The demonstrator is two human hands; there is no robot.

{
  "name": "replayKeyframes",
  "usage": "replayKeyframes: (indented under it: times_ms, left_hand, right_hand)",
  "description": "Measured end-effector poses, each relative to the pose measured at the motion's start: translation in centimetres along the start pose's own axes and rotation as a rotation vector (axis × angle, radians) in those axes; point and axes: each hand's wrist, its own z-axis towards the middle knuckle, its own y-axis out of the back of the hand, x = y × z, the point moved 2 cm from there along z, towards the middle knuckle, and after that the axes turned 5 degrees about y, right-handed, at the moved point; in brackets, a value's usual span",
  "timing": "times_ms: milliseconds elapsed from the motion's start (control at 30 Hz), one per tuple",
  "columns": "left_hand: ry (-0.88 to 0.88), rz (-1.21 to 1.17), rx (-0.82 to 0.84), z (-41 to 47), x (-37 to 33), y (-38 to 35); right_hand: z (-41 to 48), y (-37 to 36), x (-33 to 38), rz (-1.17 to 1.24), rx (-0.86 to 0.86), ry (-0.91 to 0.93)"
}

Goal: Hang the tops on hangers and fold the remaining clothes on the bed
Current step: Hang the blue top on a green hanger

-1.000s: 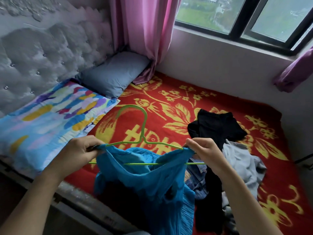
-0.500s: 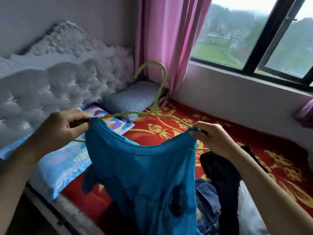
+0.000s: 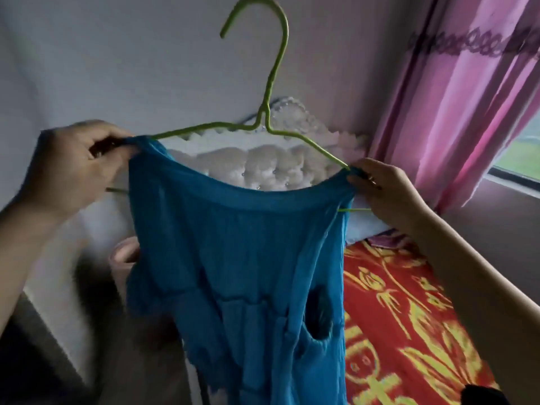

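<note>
A blue top (image 3: 239,270) hangs full length from a green wire hanger (image 3: 270,92), held up in front of me with the hook pointing upward. My left hand (image 3: 76,168) pinches the top's left shoulder against the hanger's left end. My right hand (image 3: 385,191) grips the right shoulder and the hanger's right end. The hanger's lower bar pokes out beside each hand. The bed (image 3: 409,311), with its red and yellow cover, lies low on the right; a black garment (image 3: 482,396) shows at the bottom right corner.
A white tufted headboard (image 3: 263,165) stands behind the top against a pale wall. Pink curtains (image 3: 467,97) hang at the upper right beside a window sill (image 3: 514,182). The dark floor beside the bed fills the lower left.
Both hands have lifted the hanger and blue top well above the bed, and my view has tilted up and left. The pile of clothes has dropped almost out of sight.
</note>
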Motion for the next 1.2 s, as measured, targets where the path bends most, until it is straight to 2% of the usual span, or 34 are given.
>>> replayKeyframes:
  times_ms: [100, 233, 467, 567, 733, 900, 1000, 1100, 1200]
  left_hand:
    - [0.044, 0.078, -0.211, -1.9, -0.1, 6.2]
    - [0.153, 0.205, -0.328, -5.5, -2.8, 12.4]
    - [0.365, 0.408, -0.535, -12.7, -0.9, 22.1]
    - [0.424, 0.45, -0.569, -15.1, -0.3, 26.1]
    - [0.445, 0.493, -0.617, -17.2, 1.8, 32.0]
    - [0.456, 0.573, -0.626, -17.6, 5.5, 40.0]
    - [0.449, 0.623, -0.531, -16.6, 8.0, 45.1]
    - [0.463, 0.793, -0.445, -15.7, 10.2, 48.6]
    - [0.485, 0.78, -0.425, -15.6, 12.6, 50.5]
  right_hand:
    - [2.8, -0.8, 3.6, 0.108, -0.051, 0.11]
    - [5.1, -3.9, 9.1, 0.299, -0.067, 0.189]
    - [6.8, -11.5, 19.3, 0.44, 0.254, 0.361]
    - [6.4, -13.5, 24.1, 0.551, 0.387, 0.447]
    - [6.9, -17.1, 32.0, 0.503, 0.545, 0.609]
    - [8.6, -21.6, 40.9, 0.692, 0.643, 0.537]
    - [10.2, -25.2, 45.4, 0.752, 0.609, 0.496]
    - [11.9, -27.9, 48.0, 0.819, 0.568, 0.377]
    - [13.7, -29.6, 48.9, 0.911, 0.553, 0.241]
